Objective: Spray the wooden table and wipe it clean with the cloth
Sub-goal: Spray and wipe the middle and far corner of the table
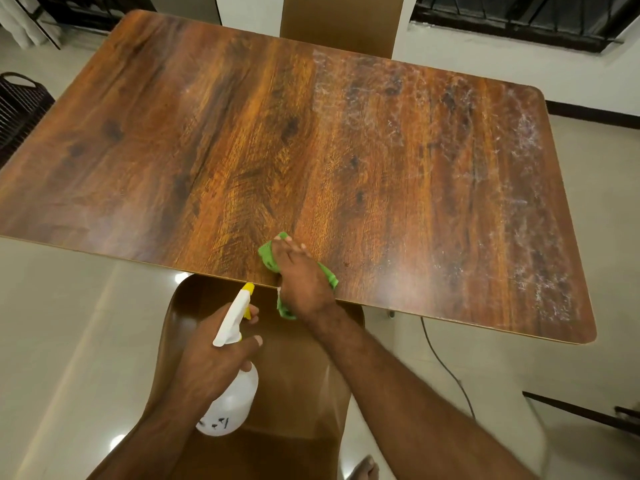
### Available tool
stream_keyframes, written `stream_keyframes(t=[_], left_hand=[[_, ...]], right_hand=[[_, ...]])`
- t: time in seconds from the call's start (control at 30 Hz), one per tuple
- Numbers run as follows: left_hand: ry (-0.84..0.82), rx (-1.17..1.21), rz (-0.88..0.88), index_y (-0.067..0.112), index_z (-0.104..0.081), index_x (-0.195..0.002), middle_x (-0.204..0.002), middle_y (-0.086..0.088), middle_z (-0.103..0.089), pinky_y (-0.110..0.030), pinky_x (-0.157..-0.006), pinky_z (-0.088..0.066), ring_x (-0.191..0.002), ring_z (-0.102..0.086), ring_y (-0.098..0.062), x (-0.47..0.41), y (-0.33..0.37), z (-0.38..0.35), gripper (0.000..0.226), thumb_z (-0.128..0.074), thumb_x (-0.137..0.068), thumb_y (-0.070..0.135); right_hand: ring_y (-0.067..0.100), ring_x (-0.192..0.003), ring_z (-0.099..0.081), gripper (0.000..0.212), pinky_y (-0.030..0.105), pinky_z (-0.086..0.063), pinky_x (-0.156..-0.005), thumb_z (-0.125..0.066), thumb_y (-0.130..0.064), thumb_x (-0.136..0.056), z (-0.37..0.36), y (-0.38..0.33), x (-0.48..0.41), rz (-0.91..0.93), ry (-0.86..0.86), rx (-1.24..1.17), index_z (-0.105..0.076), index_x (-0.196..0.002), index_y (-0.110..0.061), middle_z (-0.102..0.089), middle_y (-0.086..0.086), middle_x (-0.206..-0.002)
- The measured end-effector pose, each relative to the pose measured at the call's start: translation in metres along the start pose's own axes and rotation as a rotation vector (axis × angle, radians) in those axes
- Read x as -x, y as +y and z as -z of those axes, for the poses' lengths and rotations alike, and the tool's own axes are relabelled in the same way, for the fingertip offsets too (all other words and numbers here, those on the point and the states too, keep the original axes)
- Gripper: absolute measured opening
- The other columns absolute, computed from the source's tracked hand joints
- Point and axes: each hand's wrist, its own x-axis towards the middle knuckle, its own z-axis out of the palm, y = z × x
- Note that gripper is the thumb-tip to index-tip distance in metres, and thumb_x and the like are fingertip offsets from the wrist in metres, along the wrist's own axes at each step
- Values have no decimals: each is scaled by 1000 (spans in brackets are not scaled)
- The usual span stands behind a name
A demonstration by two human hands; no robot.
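The wooden table (214, 140) fills most of the view, its grain running away from me. Whitish streaks and droplets cover its right third. My right hand (300, 275) presses flat on a green cloth (268, 253) at the table's near edge, with part of the cloth hanging over the edge. My left hand (214, 355) holds a white spray bottle (232, 407) with a yellow nozzle below the table edge, above a chair, nozzle pointing toward the table.
A brown chair (298, 386) stands under the near edge, below my arms. Another chair back (341, 22) rises beyond the far edge. A dark basket (20, 109) sits at the left. A black cable (446, 368) runs over the tiled floor at right.
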Motion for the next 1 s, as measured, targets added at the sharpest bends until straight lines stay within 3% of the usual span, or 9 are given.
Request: stream_keyframes(t=[0.13, 0.27, 0.33, 0.47, 0.57, 0.67, 0.83, 0.93, 1.0], left_hand=[[2, -2, -23, 17, -68, -112, -94, -3, -71, -7, -52, -47, -63, -65, -18, -5, 1, 4, 37, -74, -84, -5], [34, 9, -42, 16, -68, -112, -97, -6, -72, -7, -54, -48, -60, -68, -17, -12, 5, 7, 36, -75, -83, -5], [55, 7, -49, 18, -68, -111, -102, -3, -72, -7, -55, -49, -63, -70, -21, -15, 6, 10, 35, -76, -83, -2], [68, 4, -74, 22, -68, -108, -106, 3, -72, -8, -58, -50, -57, -68, -26, -19, 11, 17, 33, -76, -84, 0], [78, 16, -83, 22, -69, -107, -105, 0, -73, -8, -57, -50, -53, -66, -25, -22, 14, 21, 33, -76, -83, -1], [71, 16, -89, 24, -69, -106, -104, -2, -73, -8, -58, -49, -53, -67, -23, -23, 17, 24, 34, -76, -83, 0], [49, 2, -88, 25, -68, -110, -107, 3, -72, -13, -58, -51, -55, -68, -22, -21, 18, 29, 34, -76, -85, 3], [54, 18, -95, 24, -69, -109, -107, 1, -72, -11, -58, -52, -53, -66, -23, -19, 19, 26, 35, -76, -84, 0], [40, 23, -95, 25, -68, -109, -107, 3, -72, -14, -59, -52, -56, -67, -24, -16, 20, 24, 35, -76, -84, 2]], right_hand=[[27, -153, -18, 87, 35, -7, -125, -61, 3, -83, 3, 7, -26, -224, 157, -54, -19, -158, -5, -22, 13, -165], [26, -154, -12, 91, 34, -2, -124, -63, -2, -83, -13, -9, -8, -31, 37, 14, -13, -159, -5, -17, 13, -166], [27, -153, -16, 96, 37, -10, -124, -67, -4, -82, -8, 4, 0, -6, -23, 37, -12, -160, -11, -18, 9, -166], [30, -149, -27, 101, 47, -31, -120, -72, -7, -80, -1, 27, -2, -312, 84, 29, -11, -160, -16, -25, 8, -164], [30, -151, -22, 102, 39, -19, -123, -76, -14, -81, -11, 2, 13, -240, 78, -4, -12, -160, -14, -22, 9, -165], [27, -152, -21, 96, 31, -5, -117, -71, -2, -83, -3, -1, 40, -38, 18, 13, -15, -160, -14, -22, 7, -165], [29, -144, -38, 94, 44, -37, -117, -68, 5, -79, 6, 30, 41, -392, 150, -5, -22, -158, -16, -35, 8, -160], [27, -152, -22, 94, 36, -18, -121, -64, 6, -85, -9, 7, 63, -188, 74, -8, -14, -160, -22, -21, 4, -165], [26, -150, -26, 94, 34, -19, -119, -64, 5, -86, -6, 11, 81, -134, 20, 2, -14, -160, -25, -24, 2, -164]])
